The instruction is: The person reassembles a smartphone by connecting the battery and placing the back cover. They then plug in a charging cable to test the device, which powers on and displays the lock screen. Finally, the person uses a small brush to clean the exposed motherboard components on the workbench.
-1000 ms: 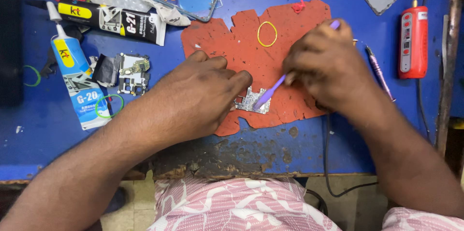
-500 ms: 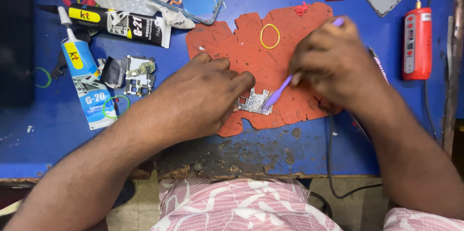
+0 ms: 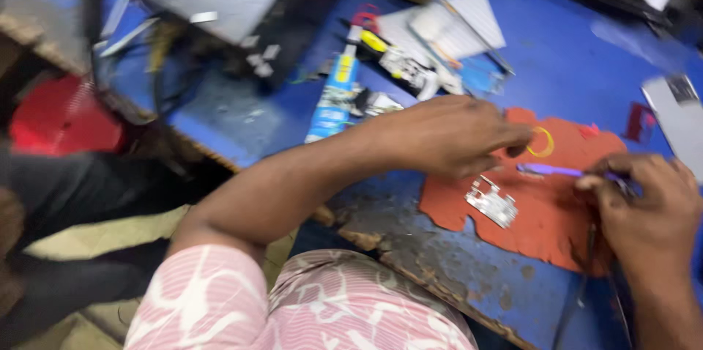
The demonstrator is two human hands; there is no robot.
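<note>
- My view has swung left and tilted since half a second ago: the bench now runs slantwise, and the floor and a red stool (image 3: 62, 119) beside it have come into sight.
- My left hand (image 3: 454, 134) has lifted off the small metal part (image 3: 492, 202). Earlier it pressed the part down on the red mat (image 3: 564, 225); now it sits just above and left of it, fingers curled, tips close to the yellow ring (image 3: 542, 142).
- The part lies bare on the mat, between my hands and touching neither, so nothing pins it for now.
- My right hand (image 3: 644, 207) has drawn back to the mat's right edge. It pinches the purple tool (image 3: 556, 171) between thumb and fingers, a narrow grip closed on the handle.
- The tool's tip has come off the part; it now points left, lying almost level over the mat, above the part and apart from it.
- As I judge it, the picking at the part is paused, not finished: both hands stay near it.
- My left forearm crosses the worn bench edge, wrist low, palm down. I can't tell whether the fingers hold anything; they look loosely closed on nothing.
- A blue glue tube (image 3: 333, 97) lies well apart, behind my left wrist.
</note>
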